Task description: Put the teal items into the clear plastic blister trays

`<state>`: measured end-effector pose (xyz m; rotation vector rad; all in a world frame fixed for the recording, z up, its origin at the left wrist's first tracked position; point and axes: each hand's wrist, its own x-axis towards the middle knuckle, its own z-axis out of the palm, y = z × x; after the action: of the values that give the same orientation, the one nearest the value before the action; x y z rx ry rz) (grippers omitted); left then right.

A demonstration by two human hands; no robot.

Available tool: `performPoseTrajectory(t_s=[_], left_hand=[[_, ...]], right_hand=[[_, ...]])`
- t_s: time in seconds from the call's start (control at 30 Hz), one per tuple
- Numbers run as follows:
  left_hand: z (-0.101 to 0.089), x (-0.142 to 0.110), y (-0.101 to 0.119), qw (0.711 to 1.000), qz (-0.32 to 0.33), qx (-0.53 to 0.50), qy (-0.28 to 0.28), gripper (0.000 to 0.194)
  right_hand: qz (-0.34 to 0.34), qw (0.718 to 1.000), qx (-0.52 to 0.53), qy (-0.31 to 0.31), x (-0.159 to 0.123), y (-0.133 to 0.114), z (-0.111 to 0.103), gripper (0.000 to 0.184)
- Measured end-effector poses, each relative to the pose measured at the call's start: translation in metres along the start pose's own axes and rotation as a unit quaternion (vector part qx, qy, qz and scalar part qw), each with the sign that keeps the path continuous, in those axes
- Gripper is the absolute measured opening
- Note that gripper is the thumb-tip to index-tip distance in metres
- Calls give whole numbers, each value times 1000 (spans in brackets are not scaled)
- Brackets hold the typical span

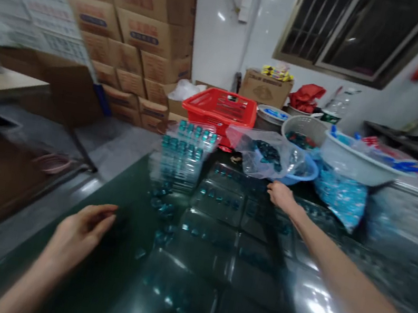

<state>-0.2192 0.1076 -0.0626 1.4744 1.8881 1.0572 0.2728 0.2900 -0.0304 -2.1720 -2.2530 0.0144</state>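
**Q:** Left hand?

**A:** Left hand (79, 228) low and near, raised over the dark, glossy bench (95, 260). Fingers loosely curved, spread a little from the thumb, nothing pinched.

**Q:** Right hand?

**A:** Right hand (281, 196) far out ahead, fingers close together, at the far edge of the trays. Any pinch impossible to tell through the blur.

**Q:** Trays?

**A:** Clear plastic trays (217, 203) flat on the bench between both hands, teal pieces in rows of hollows. Flat placement, probably for keeping the pieces seated.

**Q:** Beyond the left hand?

**A:** Loose pieces (161, 204) in a small scatter ahead of the left hand, within easy reach. Past them, a tall stack (183, 155) of filled trays, likely piled to save bench space.

**Q:** Beyond the right hand?

**A:** Just past the fingers, a clear bag (263, 155) of teal pieces, lying over a blue basin (305, 171). Farther right, a grey basin (305, 130) and a white basin (356, 160). Straight ahead, a red basket (221, 108). Far left of both hands, stacked cartons (138, 6) against the wall, apparently kept out of the working area.
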Motion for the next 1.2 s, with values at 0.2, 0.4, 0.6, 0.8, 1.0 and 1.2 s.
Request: performPoseTrajectory(t_s=[0.2, 0.4, 0.6, 0.8, 1.0, 1.2], left_hand=[[14, 15, 62, 975, 92, 156, -126, 38], [11, -2, 64, 987, 74, 86, -111, 23], [19, -33, 103, 955, -7, -245, -165, 32], [42, -62, 143, 908, -4, -367, -202, 25], [58, -70, 157, 919, -7, -350, -181, 25], [70, -73, 163, 894, 9, -381, -234, 22]], right_hand=[[-10, 996, -30, 87, -22, -7, -5, 36], [-46, 987, 1, 154, -70, -42, -12, 30], [-230, 874, 417, 94, -155, -145, -40, 19], [-234, 755, 610, -55, -201, -205, -63, 17], [-156, 684, 704, -107, -205, -189, -56, 13], [-182, 658, 701, -209, -200, -168, -58, 19]])
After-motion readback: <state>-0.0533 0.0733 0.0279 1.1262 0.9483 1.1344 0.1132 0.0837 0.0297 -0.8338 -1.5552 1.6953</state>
